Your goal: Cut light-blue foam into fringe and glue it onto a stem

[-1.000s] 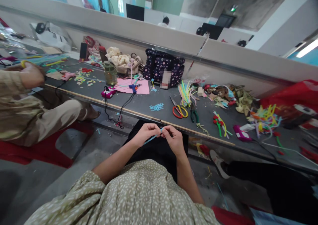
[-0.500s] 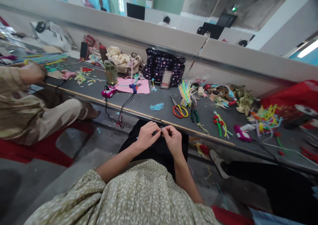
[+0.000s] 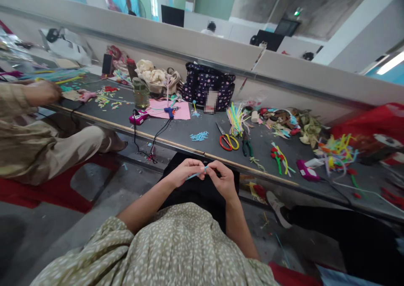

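Observation:
Over my lap, just below the table's front edge, my two hands meet at a thin light-blue strip, which looks like a pipe cleaner (image 3: pixel 192 176). My left hand (image 3: pixel 184 171) pinches it, and its tail slants down to the left beneath the fingers. The fingertips of my right hand (image 3: pixel 223 178) are closed on its upper end, right beside the left fingertips. On the table ahead lies a small pile of short blue pieces (image 3: pixel 199 136). Scissors (image 3: pixel 229 141) with red and yellow handles rest to its right, with green-handled pliers (image 3: pixel 248 146) alongside.
A blue glue gun (image 3: pixel 171 111) lies on pink paper (image 3: pixel 184 109), its cord hanging off the edge. Behind stand a jar (image 3: pixel 140 93) and a dotted bag (image 3: pixel 206 82). Bundled pipe cleaners (image 3: pixel 236 117) lie right of it. A co-worker's arm (image 3: pixel 41 93) is at left, another person's leg (image 3: pixel 318 219) at right.
My hands have turned and drawn slightly apart, exposing more of the blue strip between them. My right hand has shifted a little right. The co-worker's hand at left has moved slightly.

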The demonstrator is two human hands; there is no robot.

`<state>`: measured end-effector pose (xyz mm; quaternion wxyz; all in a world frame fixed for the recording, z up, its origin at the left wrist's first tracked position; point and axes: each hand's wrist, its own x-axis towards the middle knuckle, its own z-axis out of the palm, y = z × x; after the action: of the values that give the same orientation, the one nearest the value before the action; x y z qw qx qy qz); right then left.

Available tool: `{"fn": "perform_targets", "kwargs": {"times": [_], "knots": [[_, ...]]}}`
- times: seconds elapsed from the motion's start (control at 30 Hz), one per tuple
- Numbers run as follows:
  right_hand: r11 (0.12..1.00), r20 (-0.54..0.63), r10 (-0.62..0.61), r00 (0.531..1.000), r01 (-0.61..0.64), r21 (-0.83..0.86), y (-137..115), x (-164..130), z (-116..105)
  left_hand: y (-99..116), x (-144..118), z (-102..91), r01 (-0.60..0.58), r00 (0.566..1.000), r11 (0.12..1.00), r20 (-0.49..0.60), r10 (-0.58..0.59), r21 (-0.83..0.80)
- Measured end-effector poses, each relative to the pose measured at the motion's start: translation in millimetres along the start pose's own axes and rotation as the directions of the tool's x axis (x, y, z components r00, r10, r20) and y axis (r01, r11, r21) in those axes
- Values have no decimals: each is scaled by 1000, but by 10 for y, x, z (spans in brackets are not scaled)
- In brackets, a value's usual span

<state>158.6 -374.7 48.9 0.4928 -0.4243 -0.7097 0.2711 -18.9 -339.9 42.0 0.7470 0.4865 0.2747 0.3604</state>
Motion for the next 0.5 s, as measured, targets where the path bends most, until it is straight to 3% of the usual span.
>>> {"fn": "perform_targets", "kwargs": {"times": [0.27, 0.37, 0.5], "knots": [[998, -9, -57, 998, 57, -3, -36, 4, 20, 45, -22, 29, -70, 997, 997, 13, 69, 41], [998, -25, -66, 997, 67, 12, -63, 7, 18, 49, -24, 23, -30, 999, 1000, 23, 30, -2], [996, 39, -71, 997, 69, 54, -100, 20, -16, 21, -15, -19, 72, 993, 987, 101, -58, -143]]}}
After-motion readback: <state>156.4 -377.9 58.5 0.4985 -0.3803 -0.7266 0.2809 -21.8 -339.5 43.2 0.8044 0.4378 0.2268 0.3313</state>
